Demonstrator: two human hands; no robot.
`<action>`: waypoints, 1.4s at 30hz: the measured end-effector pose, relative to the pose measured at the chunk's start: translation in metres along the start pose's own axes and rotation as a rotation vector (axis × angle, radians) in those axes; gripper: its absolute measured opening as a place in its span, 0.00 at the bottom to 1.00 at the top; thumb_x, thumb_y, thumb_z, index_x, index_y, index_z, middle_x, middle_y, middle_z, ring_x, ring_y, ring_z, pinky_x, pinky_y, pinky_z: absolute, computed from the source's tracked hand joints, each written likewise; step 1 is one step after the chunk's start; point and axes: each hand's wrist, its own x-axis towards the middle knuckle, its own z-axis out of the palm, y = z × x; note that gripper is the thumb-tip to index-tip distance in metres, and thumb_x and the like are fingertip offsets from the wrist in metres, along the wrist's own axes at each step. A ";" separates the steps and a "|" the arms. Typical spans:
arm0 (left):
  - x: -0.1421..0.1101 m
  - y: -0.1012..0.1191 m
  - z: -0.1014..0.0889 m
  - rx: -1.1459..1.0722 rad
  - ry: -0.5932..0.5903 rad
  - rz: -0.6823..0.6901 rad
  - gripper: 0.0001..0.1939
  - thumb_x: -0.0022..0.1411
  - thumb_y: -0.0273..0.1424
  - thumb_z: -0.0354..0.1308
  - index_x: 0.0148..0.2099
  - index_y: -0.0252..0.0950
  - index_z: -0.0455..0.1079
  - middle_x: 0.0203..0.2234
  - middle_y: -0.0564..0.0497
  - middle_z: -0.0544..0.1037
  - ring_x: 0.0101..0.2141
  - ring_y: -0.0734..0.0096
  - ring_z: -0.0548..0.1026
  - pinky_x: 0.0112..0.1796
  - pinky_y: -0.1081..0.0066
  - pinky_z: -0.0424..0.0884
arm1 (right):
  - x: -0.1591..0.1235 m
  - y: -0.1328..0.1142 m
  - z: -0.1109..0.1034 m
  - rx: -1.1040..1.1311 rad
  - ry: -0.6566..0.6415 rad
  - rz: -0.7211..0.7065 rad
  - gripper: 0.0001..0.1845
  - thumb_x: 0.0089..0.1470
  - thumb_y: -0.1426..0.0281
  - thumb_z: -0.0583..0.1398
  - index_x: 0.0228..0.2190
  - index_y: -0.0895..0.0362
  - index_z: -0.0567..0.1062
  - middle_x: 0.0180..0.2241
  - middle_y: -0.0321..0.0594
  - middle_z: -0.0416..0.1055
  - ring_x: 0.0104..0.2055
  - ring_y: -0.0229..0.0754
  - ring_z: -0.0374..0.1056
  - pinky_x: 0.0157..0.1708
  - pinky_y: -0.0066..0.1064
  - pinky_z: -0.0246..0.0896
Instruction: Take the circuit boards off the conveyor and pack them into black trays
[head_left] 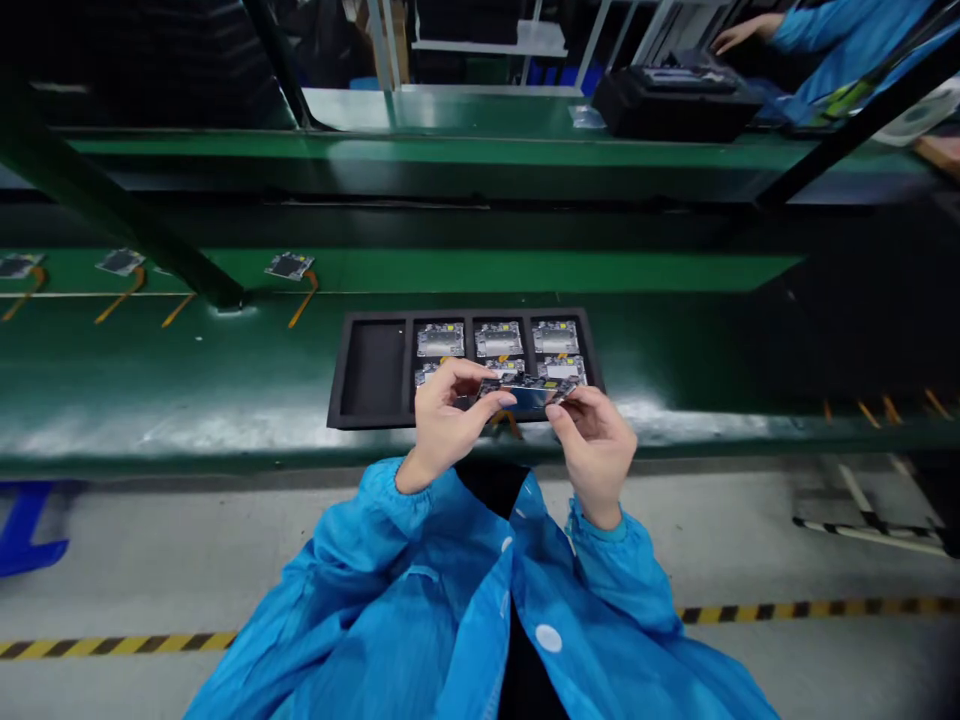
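Note:
A circuit board (531, 393) with a shiny metal plate and an orange ribbon cable is held level between my two hands. My left hand (452, 408) pinches its left end, thumb in front and fingers behind. At the other end, my right hand (595, 437) closes on it with thumb and fingers. Directly beneath and behind lies a black foam tray (375, 421) with several compartments. Circuit boards (498, 340) fill three of its columns, and the leftmost compartment holds nothing. My hands hide part of the tray's front row.
Several boards with orange ribbon cables (289, 266) lie along the green bench (187, 380) to the left. A green post (172, 265) rises there. Beyond, a black box (675, 105) stands on another bench beside a co-worker's hand (746, 32). Orange cable ends (891, 409) show at right.

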 end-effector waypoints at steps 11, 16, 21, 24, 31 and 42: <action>-0.011 -0.005 -0.009 -0.095 -0.225 -0.171 0.25 0.62 0.56 0.71 0.43 0.39 0.78 0.35 0.47 0.83 0.36 0.63 0.84 0.37 0.69 0.81 | -0.004 0.003 0.000 0.132 -0.045 0.156 0.25 0.51 0.46 0.75 0.25 0.52 0.77 0.26 0.36 0.76 0.30 0.43 0.74 0.31 0.35 0.72; -0.027 -0.013 -0.014 -0.065 -0.264 -0.321 0.28 0.62 0.60 0.70 0.41 0.38 0.79 0.32 0.45 0.85 0.36 0.55 0.86 0.39 0.63 0.85 | -0.006 0.004 0.010 0.153 -0.142 0.208 0.26 0.53 0.43 0.73 0.27 0.51 0.76 0.27 0.36 0.76 0.30 0.43 0.74 0.31 0.34 0.73; -0.036 -0.018 -0.020 -0.096 -0.182 -0.410 0.30 0.63 0.61 0.68 0.43 0.37 0.79 0.33 0.45 0.86 0.32 0.56 0.87 0.36 0.62 0.85 | -0.005 0.008 0.018 0.169 -0.223 0.284 0.24 0.52 0.46 0.75 0.34 0.51 0.79 0.32 0.37 0.79 0.32 0.43 0.75 0.35 0.35 0.76; -0.040 -0.018 -0.023 -0.100 -0.154 -0.437 0.30 0.62 0.60 0.69 0.44 0.37 0.77 0.32 0.46 0.86 0.31 0.57 0.87 0.35 0.63 0.85 | -0.004 0.009 0.023 0.178 -0.244 0.255 0.23 0.54 0.47 0.74 0.28 0.52 0.78 0.29 0.36 0.76 0.32 0.42 0.74 0.34 0.35 0.74; -0.034 -0.016 -0.054 0.048 -0.064 -0.408 0.25 0.64 0.54 0.71 0.44 0.35 0.76 0.32 0.49 0.84 0.28 0.65 0.84 0.33 0.68 0.83 | 0.000 0.009 0.033 0.226 -0.405 0.207 0.24 0.55 0.45 0.73 0.33 0.52 0.78 0.32 0.37 0.77 0.32 0.42 0.74 0.33 0.34 0.73; 0.061 -0.094 -0.162 0.295 0.134 -0.498 0.17 0.60 0.38 0.74 0.43 0.36 0.72 0.37 0.47 0.83 0.28 0.69 0.82 0.32 0.68 0.83 | 0.111 0.081 -0.051 -0.011 0.243 0.130 0.11 0.58 0.78 0.67 0.26 0.55 0.76 0.24 0.36 0.75 0.25 0.37 0.70 0.29 0.31 0.62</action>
